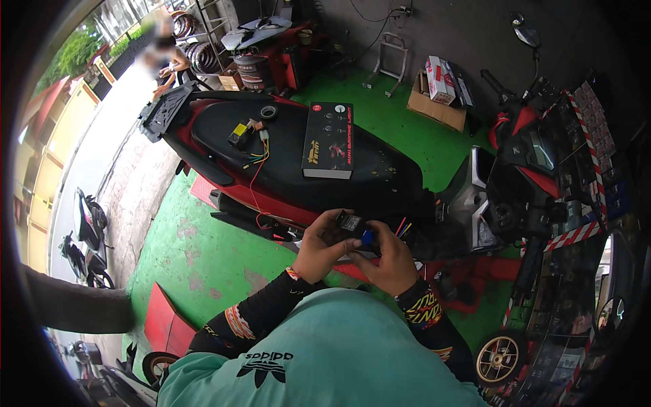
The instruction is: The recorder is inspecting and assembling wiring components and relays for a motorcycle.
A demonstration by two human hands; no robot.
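Over the near side of a red and black scooter, my left hand (pixel 324 247) is closed round a small black box (pixel 350 222) with a pale label, which looks like a relay. Against it, my right hand (pixel 390 263) pinches a blue piece (pixel 367 237), possibly a connector. Coloured wire ends (pixel 403 226) stick out beyond the right fingers. On the black seat (pixel 227 129) lie a printed black carton (pixel 328 139), a roll of black tape (pixel 268 112), a yellow-and-black small part (pixel 239 133) and a white connector (pixel 264 136) with several wires. A red wire (pixel 253 186) hangs down the scooter's side.
Handlebars (pixel 536 224) and a mirror (pixel 525 30) rise at the right. Beyond the scooter, a cardboard box (pixel 434 108) and a metal stand (pixel 389 61) stand on the green floor (pixel 352 81). A person (pixel 173 64) sits at far left. A gold-rimmed wheel (pixel 498 359) is near right.
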